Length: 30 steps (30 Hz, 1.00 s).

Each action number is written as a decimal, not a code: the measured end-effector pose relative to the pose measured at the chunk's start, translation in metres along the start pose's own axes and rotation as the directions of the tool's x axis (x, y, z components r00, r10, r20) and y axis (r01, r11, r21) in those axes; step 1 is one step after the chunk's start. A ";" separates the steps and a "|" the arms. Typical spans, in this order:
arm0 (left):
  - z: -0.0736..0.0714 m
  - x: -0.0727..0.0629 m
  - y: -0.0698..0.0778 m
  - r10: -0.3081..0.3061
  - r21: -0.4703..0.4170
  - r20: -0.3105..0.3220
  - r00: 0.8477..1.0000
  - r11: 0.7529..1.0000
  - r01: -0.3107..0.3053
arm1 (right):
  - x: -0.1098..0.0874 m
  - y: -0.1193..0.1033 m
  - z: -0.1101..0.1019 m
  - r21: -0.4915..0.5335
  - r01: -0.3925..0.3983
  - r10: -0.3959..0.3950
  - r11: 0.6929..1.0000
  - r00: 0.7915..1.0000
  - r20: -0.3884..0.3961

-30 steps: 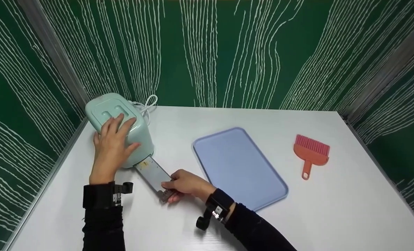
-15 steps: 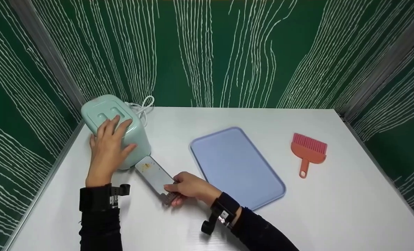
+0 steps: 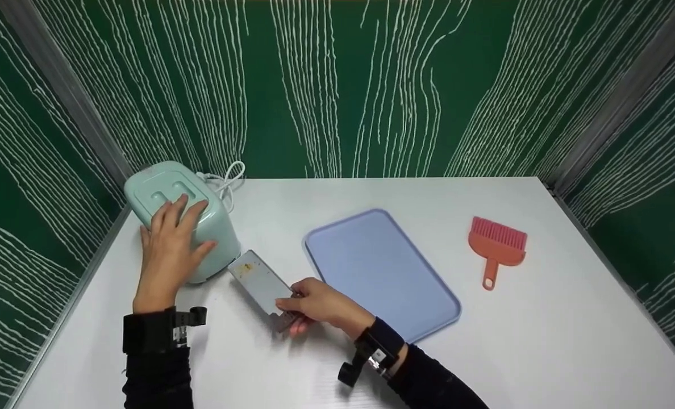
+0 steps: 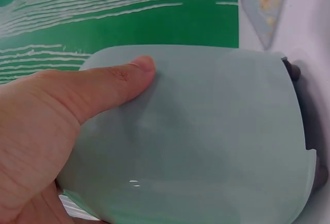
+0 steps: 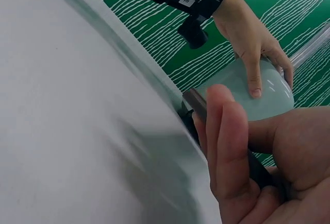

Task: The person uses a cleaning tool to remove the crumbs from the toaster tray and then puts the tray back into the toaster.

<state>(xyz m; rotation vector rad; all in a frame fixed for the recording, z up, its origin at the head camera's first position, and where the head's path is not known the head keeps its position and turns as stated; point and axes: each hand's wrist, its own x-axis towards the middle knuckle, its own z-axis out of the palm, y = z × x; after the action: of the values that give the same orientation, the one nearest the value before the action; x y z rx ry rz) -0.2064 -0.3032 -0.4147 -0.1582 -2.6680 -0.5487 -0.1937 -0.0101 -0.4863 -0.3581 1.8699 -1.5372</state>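
Observation:
A mint-green toaster (image 3: 218, 238) with a smooth lid sits at the back left. My left hand (image 3: 167, 255) rests on it, fingers spread over the lid; in the left wrist view the thumb (image 4: 118, 82) lies straight along its end face. My right hand (image 3: 320, 307) pinches the dark end of a metal crumb tray (image 3: 263, 284), thumb on top and fingers beneath. The tray's far end, dotted with yellow-brown crumbs, is just outside the toaster's lower edge. In the right wrist view the tray shows edge-on (image 5: 196, 103), mostly behind my fingers.
A light blue rectangular tray (image 3: 377, 267) lies on the white table (image 3: 542, 341) beyond my right hand. Farther right is a small orange brush (image 3: 496, 244) with pink bristles. A white cord (image 3: 232, 179) loops behind the toaster. Green walls with white lines enclose the table.
The right hand has drawn the crumb tray out of the toaster, toward the right, so its crumb-dotted end now shows in full. The left hand has stayed on the toaster.

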 end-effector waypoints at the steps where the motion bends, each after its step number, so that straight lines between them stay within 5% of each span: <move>1: 0.001 0.000 0.000 0.000 0.001 0.001 1.000 1.000 0.000 | -0.002 0.000 -0.004 0.005 0.005 -0.005 1.000 1.000 -0.006; 18: -0.001 0.000 0.015 0.020 -0.004 -0.040 0.999 1.000 -0.020 | -0.031 -0.014 -0.051 0.083 0.096 -0.090 0.992 0.993 -0.074; 30: 0.000 0.000 0.052 0.142 -0.072 -0.130 0.981 0.986 -0.152 | -0.051 -0.015 -0.074 0.112 0.136 -0.119 0.984 0.982 -0.144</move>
<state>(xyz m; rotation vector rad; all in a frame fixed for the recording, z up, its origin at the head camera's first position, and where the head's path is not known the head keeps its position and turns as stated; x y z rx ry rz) -0.1967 -0.2555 -0.3960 -0.3317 -2.4903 -0.5998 -0.2083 0.0724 -0.4500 -0.3290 1.8769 -1.7935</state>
